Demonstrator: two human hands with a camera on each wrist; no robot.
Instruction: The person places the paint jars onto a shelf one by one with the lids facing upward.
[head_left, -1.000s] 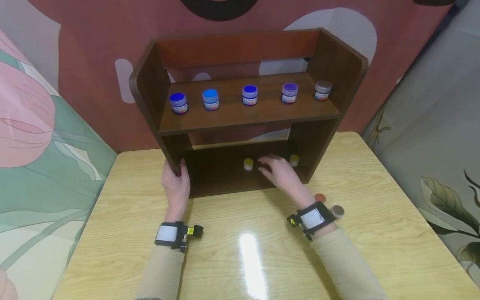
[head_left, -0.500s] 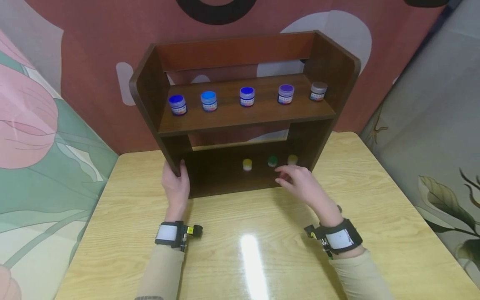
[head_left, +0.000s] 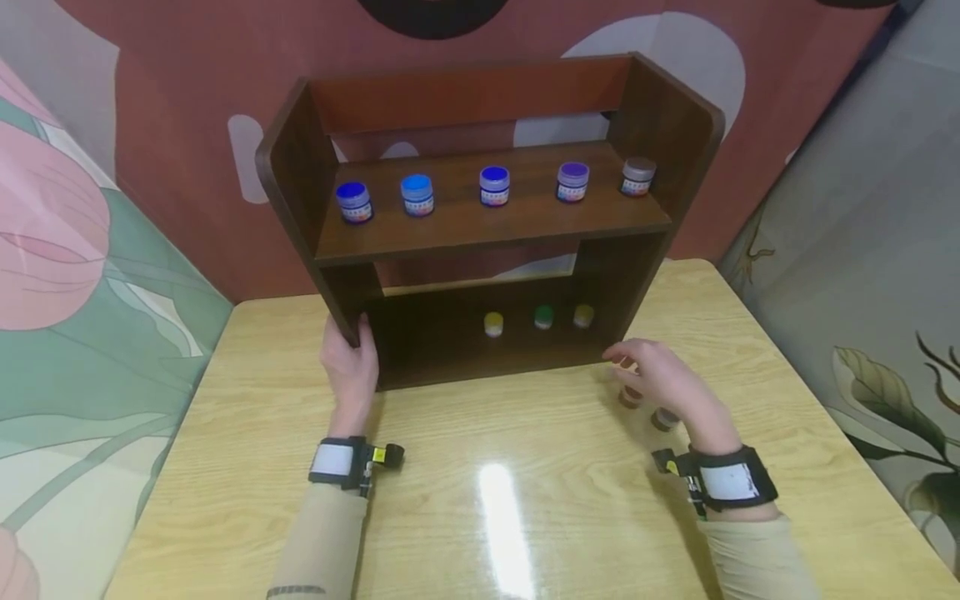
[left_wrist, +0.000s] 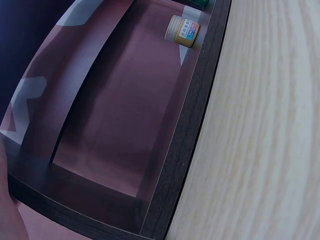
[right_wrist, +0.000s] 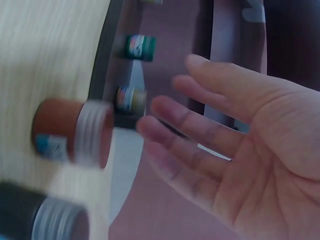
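Note:
My left hand (head_left: 350, 367) grips the lower left side panel of a dark brown wooden shelf (head_left: 480, 240), thumb on the inner face. My right hand (head_left: 671, 383) hovers with loosely spread fingers and nothing in it, just above a reddish-brown paint jar (head_left: 630, 398) and a dark paint jar (head_left: 664, 419) on the table. In the right wrist view, the reddish-brown jar (right_wrist: 57, 130) is apart from the fingers. On the lower shelf board stand a yellow jar (head_left: 492, 325), a green jar (head_left: 543, 317) and another yellowish jar (head_left: 583, 316) near the right panel.
Along the upper board stand several jars: a dark blue jar (head_left: 354, 202), a light blue jar (head_left: 417, 196), a second dark blue jar (head_left: 494, 187), a purple jar (head_left: 572, 182) and a grey-lidded jar (head_left: 637, 177). The light wooden table (head_left: 450, 500) meets patterned cloth walls behind and beside.
Empty-fingered, my right hand has drawn back from the lower board toward the right, over the table jars. The green jar, out of sight one second ago, now shows. My left hand keeps its grip.

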